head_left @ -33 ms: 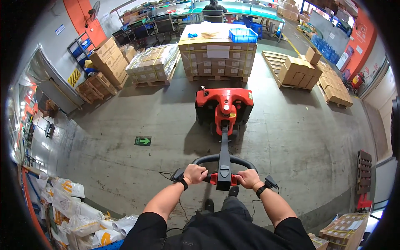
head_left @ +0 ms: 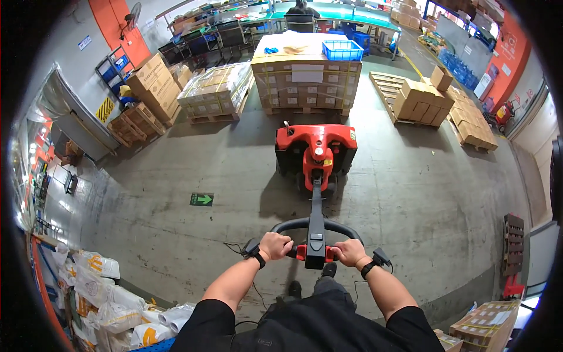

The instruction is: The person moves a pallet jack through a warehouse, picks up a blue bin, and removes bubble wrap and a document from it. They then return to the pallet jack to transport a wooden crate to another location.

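Floor [head_left: 234, 158] grey, spreading to both sides of the truck [head_left: 316, 144], which stands at centre with its handle [head_left: 316, 234] tilted toward the person; the left edge of the floor runs to a wall and doorway, the right edge to a pale wall. Left hand [head_left: 274, 246] and right hand [head_left: 350, 252] are each closed around one side of the handle, next to its red controls.

A large box stack [head_left: 305, 88] on a pallet stands just beyond the truck, blocking the way straight ahead, a blue crate [head_left: 342, 50] on top. Far left, a wrapped load [head_left: 214, 88] and tall cartons [head_left: 153, 82]; far right, a slatted pallet [head_left: 384, 97] partly covered by boxes [head_left: 423, 105]. Sacks [head_left: 105, 293] heap at near left; a dark pallet [head_left: 512, 243] stands upright at right. A green floor sign [head_left: 202, 199] lies left of the handle.

The undersides of both grips are hidden by the fingers; the truck's body conceals what lies behind it low down. Cartons at near right [head_left: 484, 328] are cut off by the dark lens rim, and a seated person [head_left: 301, 9] beyond the box stack by the upper edge
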The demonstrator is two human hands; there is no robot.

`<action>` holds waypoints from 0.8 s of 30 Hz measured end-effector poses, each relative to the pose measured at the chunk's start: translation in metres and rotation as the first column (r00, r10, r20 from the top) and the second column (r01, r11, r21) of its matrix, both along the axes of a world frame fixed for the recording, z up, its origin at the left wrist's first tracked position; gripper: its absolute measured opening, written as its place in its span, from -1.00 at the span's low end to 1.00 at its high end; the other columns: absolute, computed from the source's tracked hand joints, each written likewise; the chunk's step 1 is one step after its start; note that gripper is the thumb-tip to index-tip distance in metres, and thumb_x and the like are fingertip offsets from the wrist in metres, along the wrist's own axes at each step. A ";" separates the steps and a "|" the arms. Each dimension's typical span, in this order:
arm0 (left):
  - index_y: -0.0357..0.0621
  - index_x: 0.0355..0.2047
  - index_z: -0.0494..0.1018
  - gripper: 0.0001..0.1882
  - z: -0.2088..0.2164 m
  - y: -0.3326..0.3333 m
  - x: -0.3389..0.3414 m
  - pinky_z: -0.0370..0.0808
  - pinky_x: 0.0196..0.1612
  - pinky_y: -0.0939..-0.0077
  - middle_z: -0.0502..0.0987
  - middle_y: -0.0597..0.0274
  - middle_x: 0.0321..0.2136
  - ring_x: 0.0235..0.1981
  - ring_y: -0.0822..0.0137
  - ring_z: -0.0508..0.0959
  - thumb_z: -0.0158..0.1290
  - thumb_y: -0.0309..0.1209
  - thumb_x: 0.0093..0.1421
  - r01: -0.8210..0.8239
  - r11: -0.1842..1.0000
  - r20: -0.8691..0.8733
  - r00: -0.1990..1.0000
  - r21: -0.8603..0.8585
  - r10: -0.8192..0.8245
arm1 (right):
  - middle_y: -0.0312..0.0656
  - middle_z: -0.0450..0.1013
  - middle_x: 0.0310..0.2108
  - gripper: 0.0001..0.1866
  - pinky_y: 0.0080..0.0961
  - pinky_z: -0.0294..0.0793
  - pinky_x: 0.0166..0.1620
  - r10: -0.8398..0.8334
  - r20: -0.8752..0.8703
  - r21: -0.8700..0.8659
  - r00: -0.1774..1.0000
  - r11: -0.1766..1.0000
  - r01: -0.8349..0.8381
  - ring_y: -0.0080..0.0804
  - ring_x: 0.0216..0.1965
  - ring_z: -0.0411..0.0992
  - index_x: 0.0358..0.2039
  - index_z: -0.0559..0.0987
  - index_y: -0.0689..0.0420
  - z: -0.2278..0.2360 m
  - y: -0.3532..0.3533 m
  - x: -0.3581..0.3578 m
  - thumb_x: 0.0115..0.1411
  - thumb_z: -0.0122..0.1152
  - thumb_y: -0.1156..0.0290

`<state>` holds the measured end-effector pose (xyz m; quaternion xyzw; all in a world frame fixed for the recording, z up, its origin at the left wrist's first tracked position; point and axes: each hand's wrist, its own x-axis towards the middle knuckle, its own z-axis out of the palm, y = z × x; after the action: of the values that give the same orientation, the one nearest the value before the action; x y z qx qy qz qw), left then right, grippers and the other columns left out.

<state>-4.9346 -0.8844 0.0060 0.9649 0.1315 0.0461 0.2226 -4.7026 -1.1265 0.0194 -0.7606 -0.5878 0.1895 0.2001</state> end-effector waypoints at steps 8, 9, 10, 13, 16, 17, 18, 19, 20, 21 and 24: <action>-0.03 -0.59 0.50 -0.64 -0.008 0.024 0.052 0.51 -0.40 0.01 0.56 0.01 -0.61 -0.48 -0.09 0.59 -0.04 -0.14 0.26 -0.097 0.995 0.045 0.994 0.000 0.097 | 0.02 0.53 -0.55 -0.35 -0.03 0.45 -0.36 0.135 0.049 0.018 0.990 0.991 -0.136 0.12 -0.43 0.52 -0.47 0.61 0.06 -0.006 0.037 0.063 0.26 -0.03 -0.32; -0.03 -0.59 0.50 -0.64 -0.010 0.031 0.057 0.51 -0.39 0.01 0.56 0.00 -0.60 -0.48 -0.09 0.59 -0.06 -0.15 0.26 -0.114 0.994 0.027 0.993 -0.001 0.114 | 0.05 0.53 -0.54 -0.27 -0.02 0.45 -0.35 0.156 0.038 -0.013 0.987 0.988 -0.155 0.14 -0.43 0.52 -0.44 0.60 0.10 -0.006 0.045 0.071 0.19 -0.01 -0.42; -0.04 -0.58 0.50 -0.65 -0.009 0.034 0.064 0.51 -0.38 0.01 0.57 0.00 -0.59 -0.47 -0.10 0.59 -0.07 -0.16 0.26 -0.126 0.992 0.005 0.992 -0.005 0.126 | 0.05 0.53 -0.54 -0.27 -0.02 0.45 -0.35 0.157 0.036 -0.012 0.987 0.988 -0.156 0.14 -0.43 0.52 -0.44 0.60 0.10 -0.011 0.050 0.082 0.19 -0.01 -0.42; -0.04 -0.56 0.52 -0.65 -0.008 0.036 0.112 0.52 -0.35 -0.02 0.58 0.00 -0.58 -0.46 -0.09 0.61 -0.09 -0.18 0.27 -0.172 0.985 0.002 0.985 -0.001 0.172 | 0.05 0.52 -0.54 -0.25 -0.01 0.45 -0.34 0.163 0.042 -0.003 0.986 0.987 -0.163 0.14 -0.41 0.52 -0.44 0.59 0.10 -0.019 0.061 0.128 0.13 0.02 -0.46; -0.04 -0.56 0.54 -0.63 -0.012 0.035 0.166 0.54 -0.34 0.00 0.59 0.00 -0.58 -0.46 -0.09 0.61 -0.09 -0.16 0.27 -0.214 0.977 0.051 0.975 -0.028 0.215 | 0.03 0.53 -0.51 -0.24 0.00 0.46 -0.32 0.188 0.081 -0.067 0.979 0.981 -0.182 0.13 -0.37 0.53 -0.39 0.60 0.10 -0.013 0.073 0.191 0.17 -0.05 -0.46; -0.04 -0.57 0.55 -0.62 -0.013 0.040 0.180 0.55 -0.33 0.01 0.60 0.01 -0.57 -0.46 -0.09 0.62 -0.08 -0.15 0.27 -0.232 0.972 0.049 0.971 -0.038 0.234 | 0.03 0.53 -0.51 -0.24 0.00 0.46 -0.32 0.196 0.082 -0.077 0.977 0.979 -0.190 0.13 -0.37 0.53 -0.39 0.60 0.10 -0.015 0.080 0.205 0.17 -0.05 -0.46; -0.04 -0.57 0.55 -0.62 -0.013 0.048 0.191 0.55 -0.33 0.01 0.60 0.01 -0.57 -0.46 -0.09 0.62 -0.08 -0.15 0.27 -0.240 0.970 0.049 0.969 -0.049 0.242 | 0.03 0.53 -0.51 -0.23 0.01 0.45 -0.32 0.197 0.068 -0.048 0.978 0.980 -0.194 0.14 -0.37 0.52 -0.38 0.60 0.10 -0.017 0.087 0.217 0.17 -0.07 -0.46; -0.04 -0.57 0.54 -0.62 -0.012 0.061 0.200 0.54 -0.35 0.00 0.58 0.00 -0.58 -0.47 -0.09 0.61 -0.10 -0.15 0.28 -0.231 0.971 0.036 0.972 -0.055 0.234 | 0.03 0.53 -0.51 -0.22 0.01 0.45 -0.32 0.196 0.052 -0.015 0.979 0.981 -0.195 0.14 -0.37 0.51 -0.38 0.59 0.11 -0.016 0.100 0.226 0.18 -0.08 -0.46; -0.04 -0.57 0.53 -0.61 -0.012 0.073 0.207 0.52 -0.37 -0.01 0.57 0.00 -0.58 -0.48 -0.09 0.60 -0.11 -0.14 0.28 -0.222 0.973 0.023 0.974 -0.061 0.224 | 0.03 0.53 -0.51 -0.22 0.01 0.45 -0.32 0.202 0.052 -0.022 0.978 0.979 -0.201 0.14 -0.37 0.51 -0.38 0.59 0.11 -0.015 0.110 0.235 0.18 -0.08 -0.46; -0.05 -0.61 0.52 -0.60 -0.011 0.080 0.216 0.53 -0.38 0.00 0.56 -0.01 -0.61 -0.49 -0.09 0.60 -0.09 -0.15 0.27 -0.222 0.973 0.047 0.973 -0.062 0.225 | 0.03 0.52 -0.52 -0.22 0.01 0.45 -0.32 0.205 0.041 -0.008 0.978 0.979 -0.205 0.15 -0.38 0.51 -0.36 0.59 0.11 -0.012 0.117 0.245 0.18 -0.08 -0.47; -0.06 -0.63 0.52 -0.61 -0.014 0.097 0.235 0.53 -0.41 0.02 0.56 0.00 -0.62 -0.51 -0.09 0.60 -0.05 -0.16 0.25 -0.217 0.974 0.112 0.968 -0.071 0.224 | 0.04 0.51 -0.53 -0.23 0.02 0.44 -0.33 0.231 0.023 -0.028 0.973 0.973 -0.231 0.18 -0.39 0.49 -0.35 0.57 0.12 -0.013 0.138 0.268 0.19 -0.08 -0.45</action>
<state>-4.6998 -0.7875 -0.0076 0.9329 0.2255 0.1243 0.2517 -4.4347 -0.9881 0.0060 -0.6919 -0.6725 0.2086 0.1595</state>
